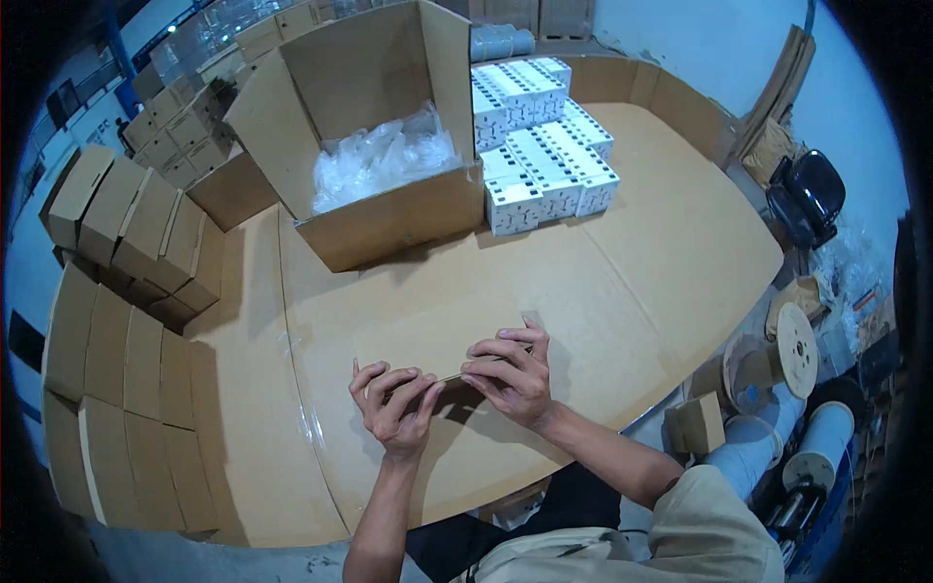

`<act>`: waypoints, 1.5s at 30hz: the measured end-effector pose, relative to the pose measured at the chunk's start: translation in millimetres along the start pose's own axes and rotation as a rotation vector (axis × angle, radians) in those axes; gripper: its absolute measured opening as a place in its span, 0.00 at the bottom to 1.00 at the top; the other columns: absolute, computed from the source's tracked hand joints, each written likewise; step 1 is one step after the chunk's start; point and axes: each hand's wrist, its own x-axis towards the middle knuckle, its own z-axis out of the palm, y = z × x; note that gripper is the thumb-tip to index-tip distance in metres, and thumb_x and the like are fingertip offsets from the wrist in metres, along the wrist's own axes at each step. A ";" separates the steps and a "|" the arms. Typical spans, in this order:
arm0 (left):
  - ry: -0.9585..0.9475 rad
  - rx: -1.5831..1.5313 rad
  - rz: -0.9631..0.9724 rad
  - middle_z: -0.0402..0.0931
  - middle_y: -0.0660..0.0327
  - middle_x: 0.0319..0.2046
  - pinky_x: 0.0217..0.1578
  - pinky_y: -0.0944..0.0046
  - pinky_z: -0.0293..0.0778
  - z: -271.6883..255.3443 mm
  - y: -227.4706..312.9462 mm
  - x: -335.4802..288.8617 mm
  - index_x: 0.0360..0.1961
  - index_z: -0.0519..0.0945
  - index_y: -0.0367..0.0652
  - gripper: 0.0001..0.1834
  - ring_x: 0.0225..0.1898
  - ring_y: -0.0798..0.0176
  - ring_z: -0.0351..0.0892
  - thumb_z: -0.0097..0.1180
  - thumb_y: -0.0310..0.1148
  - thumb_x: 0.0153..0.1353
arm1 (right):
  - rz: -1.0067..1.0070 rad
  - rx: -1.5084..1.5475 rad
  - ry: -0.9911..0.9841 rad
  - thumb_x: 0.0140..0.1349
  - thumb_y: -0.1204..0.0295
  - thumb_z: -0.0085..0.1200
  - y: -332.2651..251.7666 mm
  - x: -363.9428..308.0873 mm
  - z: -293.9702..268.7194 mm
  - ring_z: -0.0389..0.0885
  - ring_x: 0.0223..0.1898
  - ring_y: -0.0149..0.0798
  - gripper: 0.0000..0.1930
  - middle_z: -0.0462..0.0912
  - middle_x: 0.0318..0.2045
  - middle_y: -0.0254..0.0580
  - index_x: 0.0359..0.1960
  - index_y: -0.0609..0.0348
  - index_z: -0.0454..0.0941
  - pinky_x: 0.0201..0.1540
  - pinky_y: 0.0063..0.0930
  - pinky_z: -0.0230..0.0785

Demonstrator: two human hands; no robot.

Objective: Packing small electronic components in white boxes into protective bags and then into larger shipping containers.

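A brown cardboard piece is held between both hands near the front of the table. Its colour blends with the tabletop, and I cannot tell whether it is a flat sheet or a box. My left hand grips its near left part with bent fingers, the thumb near the front edge. At the near right part, my right hand has its fingers curled over it. A dark shadow lies under the near edge, between the hands.
A large open carton with clear plastic bags stands at the back. Beside it are stacked white patterned boxes. Brown cartons line the left edge. Off the right side are cable reels and a black chair.
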 end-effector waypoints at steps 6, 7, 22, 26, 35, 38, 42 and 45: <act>0.023 0.014 -0.036 0.82 0.71 0.36 0.67 0.40 0.62 0.3 1.9 -0.6 0.31 0.90 0.54 0.13 0.52 0.55 0.73 0.80 0.31 0.43 | -0.010 0.002 0.033 0.49 0.67 0.76 -2.3 4.3 -0.8 0.75 0.48 0.36 0.11 0.86 0.40 0.24 0.34 0.44 0.88 0.61 0.41 0.60; 0.026 0.015 -0.035 0.83 0.70 0.36 0.66 0.40 0.62 1.3 1.3 1.0 0.31 0.90 0.54 0.13 0.52 0.55 0.73 0.80 0.31 0.43 | -0.019 0.014 0.038 0.49 0.67 0.76 -2.1 5.8 -0.4 0.75 0.48 0.36 0.11 0.86 0.40 0.24 0.34 0.44 0.88 0.61 0.41 0.60; -0.126 -0.064 -0.048 0.82 0.66 0.35 0.57 0.51 0.70 -12.9 3.8 25.6 0.29 0.90 0.49 0.12 0.47 0.56 0.75 0.79 0.27 0.40 | 0.035 0.048 0.001 0.50 0.73 0.75 -0.7 10.5 -12.8 0.80 0.44 0.36 0.08 0.90 0.37 0.27 0.31 0.48 0.88 0.55 0.34 0.63; -0.100 -0.062 -0.019 0.82 0.72 0.33 0.66 0.45 0.62 -10.2 -2.2 21.3 0.31 0.91 0.56 0.12 0.43 0.62 0.76 0.80 0.32 0.43 | 0.045 0.070 -0.012 0.50 0.71 0.74 3.7 5.9 -9.5 0.79 0.44 0.36 0.08 0.90 0.38 0.24 0.32 0.47 0.89 0.54 0.34 0.61; -0.108 -0.036 -0.042 0.83 0.68 0.34 0.63 0.45 0.64 -16.1 -0.5 25.6 0.30 0.91 0.51 0.12 0.43 0.60 0.76 0.80 0.28 0.41 | 0.043 0.059 -0.029 0.51 0.70 0.74 0.7 11.2 -9.1 0.79 0.44 0.36 0.08 0.90 0.38 0.25 0.33 0.47 0.89 0.54 0.33 0.60; -0.145 -0.089 -0.076 0.82 0.65 0.36 0.60 0.47 0.67 -19.7 0.3 31.6 0.30 0.90 0.49 0.12 0.45 0.59 0.76 0.80 0.29 0.41 | 0.038 0.035 -0.027 0.52 0.70 0.74 4.1 11.2 -10.9 0.79 0.45 0.35 0.07 0.90 0.38 0.24 0.33 0.47 0.89 0.54 0.33 0.60; -0.134 -0.224 -0.228 0.72 0.56 0.56 0.65 0.50 0.68 -24.2 -11.3 32.4 0.52 0.78 0.47 0.39 0.59 0.53 0.72 0.84 0.31 0.36 | 0.036 0.065 -0.028 0.52 0.70 0.74 2.6 11.6 -10.9 0.79 0.46 0.35 0.07 0.90 0.39 0.23 0.32 0.46 0.89 0.54 0.33 0.60; -0.286 -0.243 -0.329 0.58 0.52 0.71 0.73 0.51 0.62 -28.7 -34.2 25.4 0.75 0.54 0.46 0.70 0.72 0.51 0.62 0.87 0.34 0.31 | 0.036 0.062 -0.028 0.51 0.70 0.74 2.8 11.3 -11.3 0.79 0.46 0.35 0.07 0.90 0.39 0.23 0.32 0.46 0.89 0.54 0.33 0.60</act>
